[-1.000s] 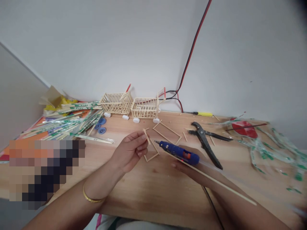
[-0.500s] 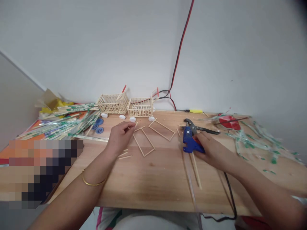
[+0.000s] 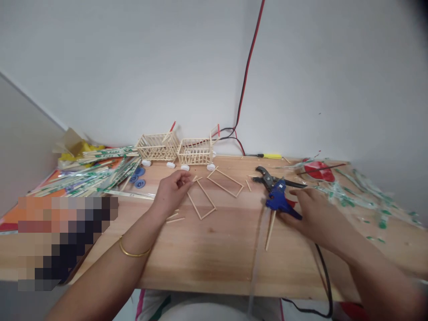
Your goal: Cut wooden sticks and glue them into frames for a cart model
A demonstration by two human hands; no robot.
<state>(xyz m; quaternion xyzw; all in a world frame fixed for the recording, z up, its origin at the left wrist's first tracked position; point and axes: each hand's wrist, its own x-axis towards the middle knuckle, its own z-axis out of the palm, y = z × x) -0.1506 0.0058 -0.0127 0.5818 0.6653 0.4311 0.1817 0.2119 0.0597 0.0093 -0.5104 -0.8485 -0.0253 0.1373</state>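
Observation:
My left hand (image 3: 172,191) is pinched shut at the fingertips on a short wooden stick (image 3: 195,178), by the top end of a rectangular stick frame (image 3: 207,195). A second stick frame (image 3: 225,182) lies flat to its right. On the right, a blue glue gun (image 3: 279,197) lies tilted on the table by the pliers-like cutter (image 3: 266,178). My right hand (image 3: 312,214) is around the glue gun's handle with fingers loose and apart, not wrapped round it. A longer stick (image 3: 270,229) lies below the gun.
Two small stick-built carts (image 3: 157,147) with white wheels stand near the wall. Wrapped sticks (image 3: 113,174) and blue discs (image 3: 139,183) are on the left. Torn wrappers (image 3: 364,191), a red round piece (image 3: 319,171) and a yellow-handled tool (image 3: 271,156) lie to the right.
The glue gun has shifted right and turned, its nozzle now pointing up and right. My right hand has loosened from its handle. My left hand moved slightly, staying by the frame.

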